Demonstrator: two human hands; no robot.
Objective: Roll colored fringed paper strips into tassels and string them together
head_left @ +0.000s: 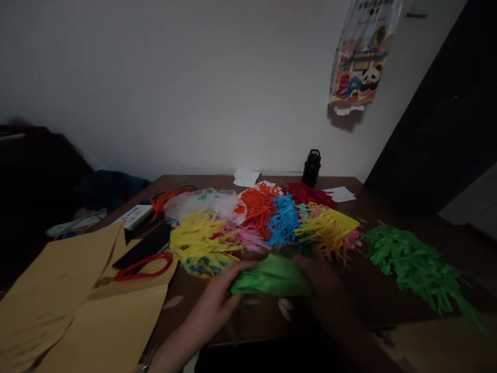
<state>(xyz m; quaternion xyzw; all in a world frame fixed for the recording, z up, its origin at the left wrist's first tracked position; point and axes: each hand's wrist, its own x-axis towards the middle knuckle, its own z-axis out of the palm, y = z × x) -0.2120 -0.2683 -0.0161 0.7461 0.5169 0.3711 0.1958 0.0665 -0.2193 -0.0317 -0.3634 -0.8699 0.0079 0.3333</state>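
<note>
A folded piece of green paper point(272, 277) is held between my two hands at the near side of the table. My left hand point(225, 287) grips its left end, thumb below and fingers over the top. At the right end, my right hand point(322, 280) closes on the paper, dark and blurred by motion. Just beyond lie piles of cut paper strips: yellow strips point(200, 241), pink strips point(248, 238), blue strips point(285, 220), orange strips point(260, 204) and more yellow strips point(328, 230). Green strips point(415, 264) spread out to the right.
Red-handled scissors point(143, 269) rest on brown paper sheets point(120, 321) at the left. A clear plastic bag point(205, 202), dark red strips point(310, 194) and a black bottle point(311, 168) stand or lie farther back. A printed bag point(363, 62) hangs on the wall.
</note>
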